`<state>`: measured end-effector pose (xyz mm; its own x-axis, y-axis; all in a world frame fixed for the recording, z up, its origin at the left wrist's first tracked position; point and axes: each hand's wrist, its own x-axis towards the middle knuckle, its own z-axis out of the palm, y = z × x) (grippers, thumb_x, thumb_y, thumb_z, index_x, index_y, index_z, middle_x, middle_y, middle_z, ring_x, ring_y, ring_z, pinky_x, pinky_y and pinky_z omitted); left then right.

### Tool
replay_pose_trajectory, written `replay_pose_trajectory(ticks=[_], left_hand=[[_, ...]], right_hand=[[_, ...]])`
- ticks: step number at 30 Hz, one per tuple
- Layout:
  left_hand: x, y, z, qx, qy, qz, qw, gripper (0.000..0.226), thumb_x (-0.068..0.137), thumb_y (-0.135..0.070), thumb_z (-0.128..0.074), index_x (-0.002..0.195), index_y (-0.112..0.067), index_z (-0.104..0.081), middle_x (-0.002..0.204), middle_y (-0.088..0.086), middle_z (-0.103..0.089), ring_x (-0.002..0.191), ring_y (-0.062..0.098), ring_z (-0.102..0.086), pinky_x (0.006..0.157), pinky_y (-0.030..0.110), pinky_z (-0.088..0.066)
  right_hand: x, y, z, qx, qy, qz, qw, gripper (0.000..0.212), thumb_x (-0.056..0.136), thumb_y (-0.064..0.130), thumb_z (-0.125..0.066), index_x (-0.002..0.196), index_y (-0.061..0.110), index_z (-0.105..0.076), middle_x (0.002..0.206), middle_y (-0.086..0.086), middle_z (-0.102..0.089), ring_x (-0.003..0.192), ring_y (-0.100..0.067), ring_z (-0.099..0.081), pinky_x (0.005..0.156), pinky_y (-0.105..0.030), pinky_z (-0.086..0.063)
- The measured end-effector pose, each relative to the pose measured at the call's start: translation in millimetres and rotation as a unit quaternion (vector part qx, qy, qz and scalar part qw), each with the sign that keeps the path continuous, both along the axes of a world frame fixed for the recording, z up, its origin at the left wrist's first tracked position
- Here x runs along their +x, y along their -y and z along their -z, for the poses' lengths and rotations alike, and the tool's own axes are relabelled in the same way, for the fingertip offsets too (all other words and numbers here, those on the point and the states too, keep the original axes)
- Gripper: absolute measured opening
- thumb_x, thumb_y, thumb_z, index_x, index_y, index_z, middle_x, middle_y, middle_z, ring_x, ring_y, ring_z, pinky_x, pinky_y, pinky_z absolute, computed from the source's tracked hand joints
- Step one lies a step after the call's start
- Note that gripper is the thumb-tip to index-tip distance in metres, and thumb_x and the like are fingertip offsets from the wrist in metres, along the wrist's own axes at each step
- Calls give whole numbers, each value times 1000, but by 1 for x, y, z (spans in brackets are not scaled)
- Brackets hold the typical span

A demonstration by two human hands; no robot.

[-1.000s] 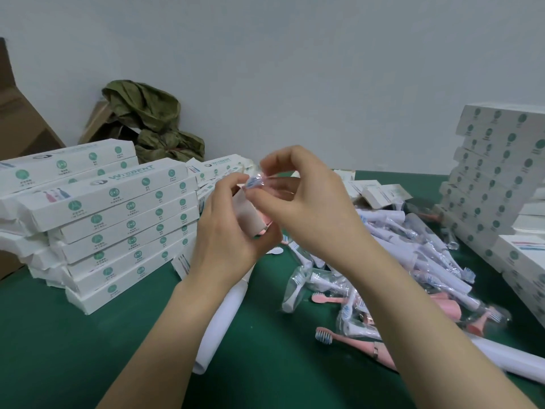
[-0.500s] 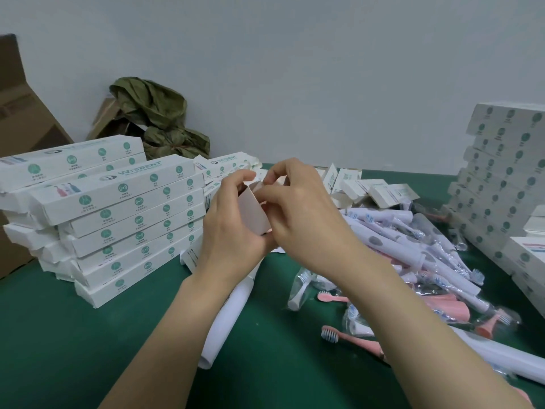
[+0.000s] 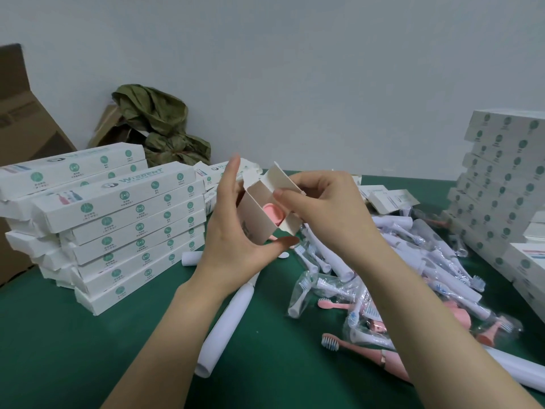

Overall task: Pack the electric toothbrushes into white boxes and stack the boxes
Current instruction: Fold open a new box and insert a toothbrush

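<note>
Both hands are up over the middle of the green surface [image 3: 73, 349], working on one open white box [image 3: 252, 216] held end-on toward the camera. The left hand [image 3: 233, 240] grips the box from the side and below, with the thumb curled under its lower edge and the fingers rising straight up behind its far wall. The right hand [image 3: 333, 214] pinches the box's raised end flap [image 3: 283, 178] between thumb and forefinger, the other fingers curled loosely behind. Inside the open end sits the rounded butt of a pink toothbrush [image 3: 274, 214], lodged between the box walls. To the left, a stack of closed white boxes [image 3: 118, 225] printed with green round marks stands several layers high. A taller stack of the same boxes [image 3: 501, 187] stands at the right edge. Between the stacks and under the right forearm lies a loose pile of toothbrushes and brush heads [image 3: 383, 276] in white and pink, many in clear plastic bags. A white toothbrush handle [image 3: 227, 320] lies on its own below the left wrist, and a bare pink brush [image 3: 362, 349] lies near the front of the pile. A few small flat cartons [image 3: 386, 199] rest behind the right hand. At the back left, a crumpled olive-green cloth [image 3: 159, 125] lies against the pale wall, beside a brown cardboard carton [image 3: 23, 119].
</note>
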<state>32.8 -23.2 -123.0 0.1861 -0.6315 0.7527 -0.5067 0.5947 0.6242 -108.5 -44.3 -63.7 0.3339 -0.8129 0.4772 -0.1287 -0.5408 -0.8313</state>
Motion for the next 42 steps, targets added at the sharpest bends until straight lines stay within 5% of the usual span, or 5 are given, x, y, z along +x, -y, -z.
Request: replay_pose_trajectory(ticks=[6, 16, 24, 33, 42], left_hand=[[-10, -3, -3, -132, -5, -57, 990, 47, 69, -32, -65, 110, -38, -41, 107, -17, -51, 94, 23, -57, 78, 42, -50], [-23, -7, -15, -124, -128, -40, 983, 17, 72, -28, -52, 86, -25, -42, 77, -12, -49, 68, 4, -45, 65, 15, -38], [-18, 1, -6, 32, -63, -55, 996, 83, 55, -33, -72, 127, -36, -31, 126, -1, -42, 119, 18, -44, 96, 27, -41], [-13, 19, 15, 21, 16, -188, 982, 59, 56, -20, -87, 110, -18, -62, 103, -4, -58, 94, -24, -39, 74, -4, -28], [-10, 16, 12, 10, 25, -189, 982, 59, 57, -24, -85, 112, -16, -66, 103, 0, -62, 86, -5, -42, 75, 0, -32]], right_hand=[[1, 0, 0, 31, 26, -63, 997, 15, 86, 5, -59, 80, -4, -69, 72, -25, -63, 60, -15, -54, 58, -32, -48], [18, -23, 1, -31, -33, -113, 993, 31, 87, 26, -42, 109, 20, -64, 95, -6, -66, 91, -22, -59, 85, -34, -48], [16, -10, 11, -107, -72, 21, 991, 37, 99, 15, -43, 135, 19, -52, 116, -3, -65, 89, -5, -51, 75, -15, -35], [7, 15, 24, -101, -23, 47, 994, 35, 101, 17, -38, 124, 35, -59, 80, 46, -56, 82, 22, -51, 70, 0, -38], [5, 15, 26, -182, -110, 45, 976, 40, 102, 24, -36, 142, 18, -44, 92, 13, -52, 77, 11, -41, 71, 6, -30]])
